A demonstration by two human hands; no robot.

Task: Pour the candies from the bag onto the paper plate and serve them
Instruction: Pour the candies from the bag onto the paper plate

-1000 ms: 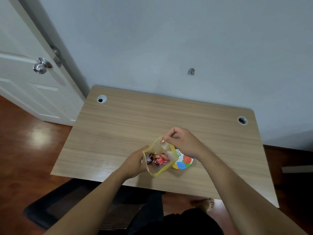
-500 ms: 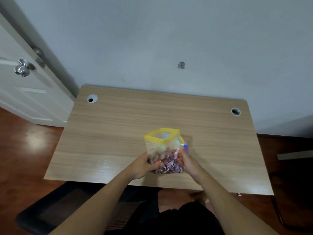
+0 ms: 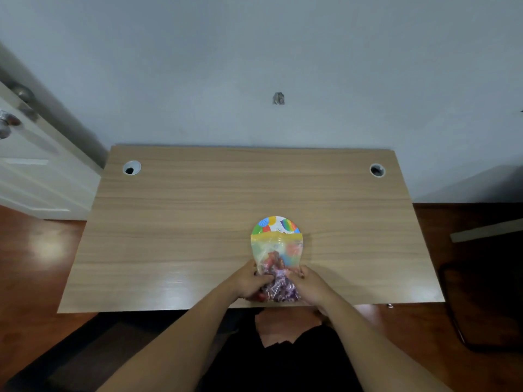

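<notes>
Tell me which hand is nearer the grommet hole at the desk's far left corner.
Left. The left hand grips the candy bag on the side facing that hole; the right hand grips the bag's other side, farther away. Both are at the near edge, well short of it.

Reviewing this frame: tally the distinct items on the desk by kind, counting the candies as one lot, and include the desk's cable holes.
Bag, clear with a yellow top, held by left hand and right hand: 1
Lot of candies inside it, too jumbled to count singly: 1
Paper plate, colourful, partly under the bag: 1
Cable holes: 2
Total: 5
</notes>
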